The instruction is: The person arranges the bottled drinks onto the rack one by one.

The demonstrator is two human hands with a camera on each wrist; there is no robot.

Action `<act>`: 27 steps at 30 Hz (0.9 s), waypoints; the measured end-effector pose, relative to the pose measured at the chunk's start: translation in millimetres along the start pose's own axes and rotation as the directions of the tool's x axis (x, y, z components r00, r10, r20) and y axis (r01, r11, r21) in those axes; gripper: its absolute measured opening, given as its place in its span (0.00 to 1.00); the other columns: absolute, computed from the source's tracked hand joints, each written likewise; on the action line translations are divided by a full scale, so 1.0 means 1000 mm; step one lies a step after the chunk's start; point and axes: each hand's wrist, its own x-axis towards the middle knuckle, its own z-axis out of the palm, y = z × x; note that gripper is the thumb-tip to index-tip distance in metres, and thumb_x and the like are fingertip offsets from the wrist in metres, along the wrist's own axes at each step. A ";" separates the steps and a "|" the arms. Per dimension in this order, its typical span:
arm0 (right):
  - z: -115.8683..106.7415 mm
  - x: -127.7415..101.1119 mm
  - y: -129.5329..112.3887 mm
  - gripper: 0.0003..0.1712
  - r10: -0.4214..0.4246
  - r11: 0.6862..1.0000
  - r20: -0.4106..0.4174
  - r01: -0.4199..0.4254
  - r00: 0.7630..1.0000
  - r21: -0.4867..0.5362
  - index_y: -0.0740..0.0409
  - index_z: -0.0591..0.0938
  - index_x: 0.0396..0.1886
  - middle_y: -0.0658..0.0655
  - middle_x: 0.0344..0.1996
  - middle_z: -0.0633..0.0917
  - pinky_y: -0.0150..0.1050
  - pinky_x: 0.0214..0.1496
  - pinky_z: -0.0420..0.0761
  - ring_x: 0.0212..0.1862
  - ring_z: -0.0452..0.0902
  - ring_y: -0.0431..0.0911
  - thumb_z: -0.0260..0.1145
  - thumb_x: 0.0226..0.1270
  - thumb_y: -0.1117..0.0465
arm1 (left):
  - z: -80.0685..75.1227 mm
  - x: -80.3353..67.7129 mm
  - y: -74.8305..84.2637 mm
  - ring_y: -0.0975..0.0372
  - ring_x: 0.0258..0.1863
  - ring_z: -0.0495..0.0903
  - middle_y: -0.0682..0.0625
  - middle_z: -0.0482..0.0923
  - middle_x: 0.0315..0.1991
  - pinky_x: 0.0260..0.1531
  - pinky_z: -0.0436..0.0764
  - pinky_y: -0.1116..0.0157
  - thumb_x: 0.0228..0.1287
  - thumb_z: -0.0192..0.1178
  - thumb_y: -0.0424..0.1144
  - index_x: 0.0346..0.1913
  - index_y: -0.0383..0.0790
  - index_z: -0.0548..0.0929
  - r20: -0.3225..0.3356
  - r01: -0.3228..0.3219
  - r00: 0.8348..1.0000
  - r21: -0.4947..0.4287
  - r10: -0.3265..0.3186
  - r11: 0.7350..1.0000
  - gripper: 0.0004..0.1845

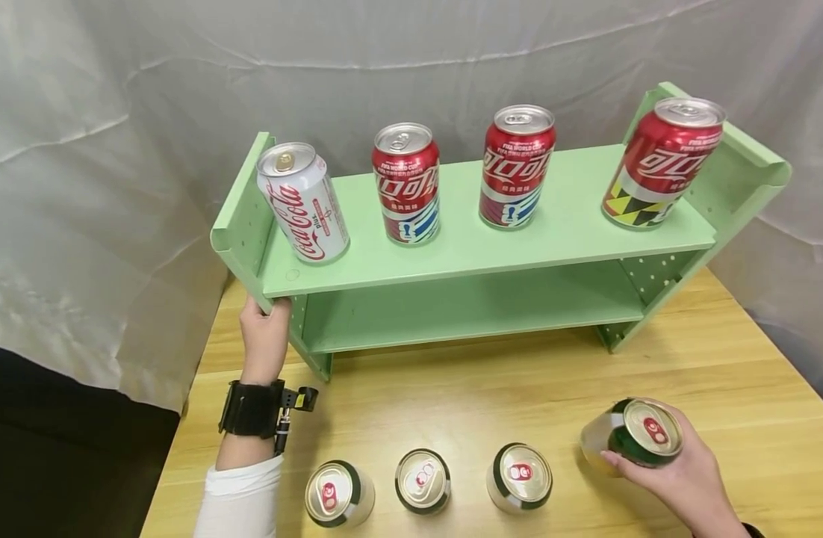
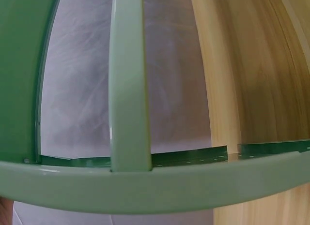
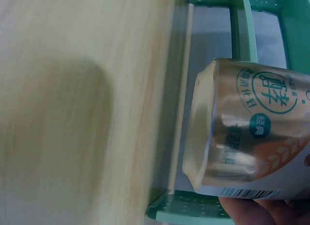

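My left hand (image 1: 266, 332) grips the left end panel of a green two-tier shelf (image 1: 452, 258), just under its upper board. Part of its fingers is hidden behind the panel. On the right, my right hand (image 1: 695, 474) holds a gold and dark green drink can (image 3: 247, 128), its top tilted toward the head camera. The right wrist view shows the can's base off the wooden table. In front of the shelf stand three similar gold-topped cans: a left one (image 1: 331, 495), a middle one (image 1: 423, 482) and a right one (image 1: 520, 478).
The upper board carries a white Coca-Cola can (image 1: 305, 205) and three red cola cans: one left of centre (image 1: 406, 187), one right of centre (image 1: 517, 168), one at the right end (image 1: 663, 164). A grey cloth (image 1: 411, 67) hangs behind the wooden table (image 1: 452, 396).
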 end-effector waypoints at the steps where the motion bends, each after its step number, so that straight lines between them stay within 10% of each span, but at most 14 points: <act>1: 0.001 0.001 -0.002 0.45 0.000 1.000 -0.005 0.000 1.000 0.012 0.56 0.70 0.58 0.27 0.42 0.73 0.15 0.40 0.66 0.45 0.66 0.20 0.81 0.36 0.65 | 0.000 0.000 0.000 0.64 0.30 0.65 0.54 0.66 0.28 0.32 0.67 0.68 0.68 0.49 0.36 0.59 0.44 0.74 -0.001 -0.003 1.000 -0.002 0.003 1.000 0.18; 27: -0.031 0.067 -0.055 0.41 -0.147 0.988 -0.006 0.147 0.989 -0.048 0.54 0.69 0.57 0.30 0.41 0.70 0.19 0.39 0.63 0.43 0.64 0.22 0.79 0.42 0.63 | -0.002 0.000 0.000 0.64 0.39 0.69 0.55 0.73 0.39 0.41 0.69 0.69 0.68 0.49 0.37 0.60 0.43 0.74 0.016 -0.019 1.000 -0.026 0.019 0.999 0.19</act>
